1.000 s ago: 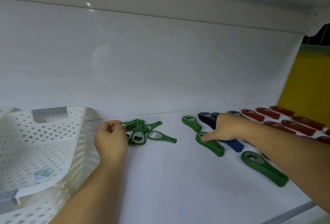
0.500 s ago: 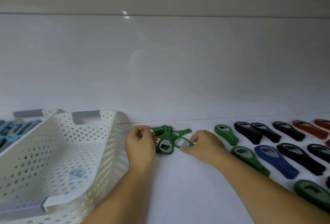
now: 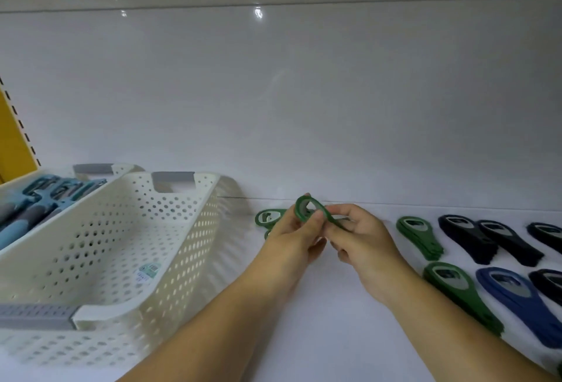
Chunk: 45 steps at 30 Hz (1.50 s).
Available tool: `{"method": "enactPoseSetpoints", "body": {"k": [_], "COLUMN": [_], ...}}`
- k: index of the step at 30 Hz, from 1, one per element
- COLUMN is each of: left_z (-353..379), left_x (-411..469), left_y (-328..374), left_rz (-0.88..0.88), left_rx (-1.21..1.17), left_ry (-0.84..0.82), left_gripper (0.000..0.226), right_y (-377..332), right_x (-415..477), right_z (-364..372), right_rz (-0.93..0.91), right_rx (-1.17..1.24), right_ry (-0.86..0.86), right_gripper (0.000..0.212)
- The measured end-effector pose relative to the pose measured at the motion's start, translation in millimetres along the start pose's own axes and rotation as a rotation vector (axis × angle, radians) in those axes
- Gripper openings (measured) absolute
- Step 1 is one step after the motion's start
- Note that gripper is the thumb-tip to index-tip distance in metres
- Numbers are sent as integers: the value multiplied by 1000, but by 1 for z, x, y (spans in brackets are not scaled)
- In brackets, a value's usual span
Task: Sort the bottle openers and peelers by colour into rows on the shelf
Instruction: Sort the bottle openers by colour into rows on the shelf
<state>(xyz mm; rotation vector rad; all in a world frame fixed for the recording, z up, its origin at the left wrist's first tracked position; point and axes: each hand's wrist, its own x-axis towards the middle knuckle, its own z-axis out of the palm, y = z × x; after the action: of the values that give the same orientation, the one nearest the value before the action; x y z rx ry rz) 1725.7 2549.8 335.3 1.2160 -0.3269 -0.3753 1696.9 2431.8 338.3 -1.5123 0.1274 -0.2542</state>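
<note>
Both hands meet at the middle of the white shelf [image 3: 334, 336] and hold a small stack of green bottle openers [image 3: 307, 206] lifted off the surface. My left hand [image 3: 296, 235] pinches the stack's round head. My right hand [image 3: 362, 238] grips the handles. More green openers [image 3: 267, 219] lie on the shelf behind my left hand, partly hidden. To the right lie two green stacks [image 3: 421, 235] [image 3: 459, 293], then dark navy openers [image 3: 468, 237] and a blue stack [image 3: 517, 299].
A white perforated basket [image 3: 182, 260] with grey handles stands at the left, close to my left forearm. Behind it a second basket [image 3: 18, 182] holds blue and grey peelers [image 3: 45, 196]. The shelf's white back wall rises just beyond the openers.
My hands have lifted some green openers off the pile and brought them together into one stack held between them. The view has swung left, showing the second basket.
</note>
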Motion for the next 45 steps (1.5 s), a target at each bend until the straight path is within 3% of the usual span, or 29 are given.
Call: {"method": "enactPoseSetpoints", "body": {"k": [1,3,6,8,14,19,24,27,29,32,34,37,40,43,45], "left_z": [2,2,-11,-21,-23,-19,-27,-22,-16,-15,-14,-14,-19,-23,-23], "left_x": [-1,-1,2,2,-1,-1,5,2,-2,-8,-13,-11,-3,-2,-3], "left_y": [2,7,18,25,24,26,26,27,25,18,18,19,23,25,27], "left_rz": [-7,5,97,116,-47,-67,22,-28,-99,-189,-204,-161,-146,-101,-80], "left_rx": [-47,-115,-240,-284,-342,-303,-23,132,114,172,221,159,-206,-440,-500], "left_ry": [18,118,302,410,405,440,469,358,202,-79,-189,-84,102,173,200], "left_gripper": [32,27,28,32,29,23,35,31,25,36,22,15,25,38,41], "right_y": [-1,-1,9,16,22,22,10,6,7,8,9,10,14,25,28], "right_x": [-2,-3,2,2,5,5,7,6,5,3,4,8,12,15,16], "right_z": [2,3,-3,-5,2,7,-1,-10,-11,-6,-4,-7,-11,-11,-8], "right_rz": [-23,-74,-159,-156,-236,-335,-589,-474,-400,-346,-288,-224,-285,-313,-273], "right_rx": [-7,-70,-453,-654,-1034,-1085,-822,-631,-580,-506,-406,-316,-538,-954,-1126], "right_ry": [-37,-40,61,14,-140,-158,239,325,294,240,207,221,136,-223,-333], "right_gripper": [13,12,12,13,12,9,16,26,32,37,32,21,15,47,54]}}
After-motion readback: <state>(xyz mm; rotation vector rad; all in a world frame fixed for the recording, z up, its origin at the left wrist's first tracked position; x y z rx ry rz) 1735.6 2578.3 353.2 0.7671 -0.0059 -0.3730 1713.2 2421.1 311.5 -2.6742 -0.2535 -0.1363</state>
